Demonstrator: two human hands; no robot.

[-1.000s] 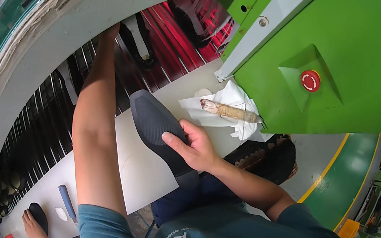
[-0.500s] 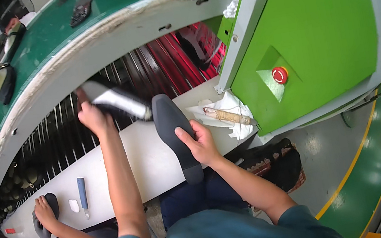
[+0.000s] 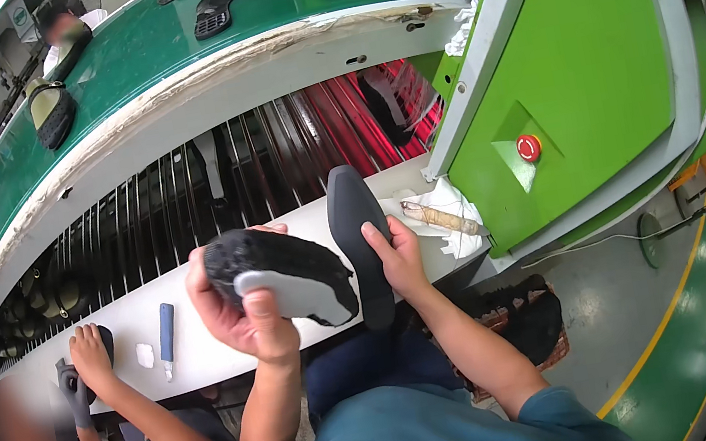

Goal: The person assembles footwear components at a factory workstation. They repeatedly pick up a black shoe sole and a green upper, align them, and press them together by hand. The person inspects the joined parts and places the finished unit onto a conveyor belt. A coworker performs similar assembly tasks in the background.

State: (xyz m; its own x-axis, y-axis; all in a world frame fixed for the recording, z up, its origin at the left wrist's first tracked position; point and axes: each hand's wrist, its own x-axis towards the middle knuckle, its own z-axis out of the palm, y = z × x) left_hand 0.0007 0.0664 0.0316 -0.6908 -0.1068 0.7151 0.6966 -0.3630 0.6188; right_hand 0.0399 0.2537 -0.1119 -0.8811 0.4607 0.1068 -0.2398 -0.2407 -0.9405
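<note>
My left hand (image 3: 248, 317) grips a black fuzzy shoe upper (image 3: 271, 262), its pale grey underside tilted toward me, the thumb lying on that underside. Just right of it, my right hand (image 3: 402, 259) holds a dark grey shoe sole (image 3: 357, 215) upright by its right edge, thumb on its face. Upper and sole are close together above the white ledge (image 3: 196, 289); whether their edges touch I cannot tell. Most of my left fingers are hidden behind the upper.
Behind the ledge runs a metal roller rack (image 3: 156, 216), red-lit at right, carrying shoe parts (image 3: 211, 165). A blue-handled tool (image 3: 168, 340) and a wrapped stick on white paper (image 3: 441, 217) lie on the ledge. A green machine (image 3: 592, 87) stands right; a co-worker's hand (image 3: 91, 358) works at left.
My left hand has come back from over the rollers toward me, bringing the upper beside the sole. My right hand and the sole sit slightly farther right in view.
</note>
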